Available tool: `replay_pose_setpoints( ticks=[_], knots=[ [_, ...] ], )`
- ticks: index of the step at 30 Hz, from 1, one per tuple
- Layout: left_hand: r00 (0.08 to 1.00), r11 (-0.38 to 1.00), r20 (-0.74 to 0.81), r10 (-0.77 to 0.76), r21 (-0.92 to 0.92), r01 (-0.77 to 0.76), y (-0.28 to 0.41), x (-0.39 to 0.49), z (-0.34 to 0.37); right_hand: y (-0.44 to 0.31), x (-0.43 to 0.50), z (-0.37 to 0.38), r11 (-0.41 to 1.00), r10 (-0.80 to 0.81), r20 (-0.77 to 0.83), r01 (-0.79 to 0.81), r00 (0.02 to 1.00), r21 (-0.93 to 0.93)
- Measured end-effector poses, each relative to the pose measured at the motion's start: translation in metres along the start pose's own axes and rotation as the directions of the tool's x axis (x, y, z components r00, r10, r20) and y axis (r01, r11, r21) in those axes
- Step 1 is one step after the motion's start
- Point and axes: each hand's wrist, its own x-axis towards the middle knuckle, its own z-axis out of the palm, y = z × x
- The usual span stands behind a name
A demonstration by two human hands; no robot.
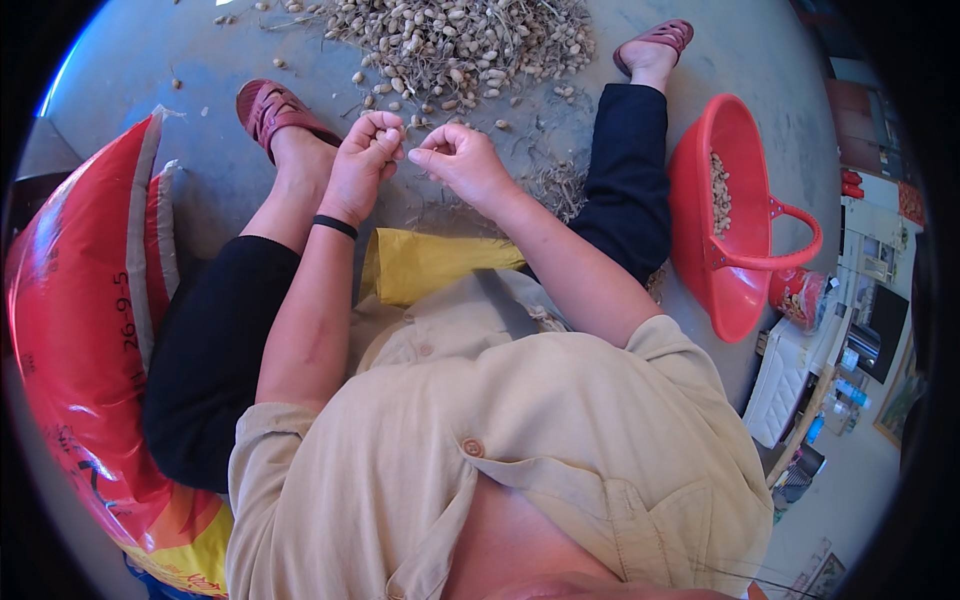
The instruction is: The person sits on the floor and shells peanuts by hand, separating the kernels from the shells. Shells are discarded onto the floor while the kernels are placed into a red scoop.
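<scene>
Both hands are held close together in front of me, just short of a heap of unshelled peanuts (450, 52) with dry roots and stems on the floor. My left hand (364, 161), with a black band at the wrist, has its fingers curled around what looks like a peanut (381, 138), mostly hidden by the thumb and fingers. My right hand (469, 165) is a little apart from it, thumb and forefinger nearly together and pointing at the left fingertips. Whether anything small sits in the right fingers cannot be made out.
A red plastic basket (686, 187) with a handle stands at the right, some peanuts (720, 195) inside. A bulging red sack (75, 262) leans at the left. Yellow material (442, 262) lies between the legs, and root scraps (559, 191) litter the floor near the right knee.
</scene>
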Motion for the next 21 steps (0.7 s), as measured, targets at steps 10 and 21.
replay_pose_setpoints(
  ticks=[10,21],
  knots=[
    [0.997,0.99,0.069,-0.036,0.142,0.026,0.002,-0.012,0.011,-0.008,-0.003,-0.011,0.966,-0.139,0.003,0.137,0.99,-0.222],
    [0.996,0.967,0.079,-0.039,0.255,0.018,0.003,-0.02,0.021,-0.004,-0.02,-0.024,0.993,-0.015,0.134,0.03,0.991,-0.116]
  ],
)
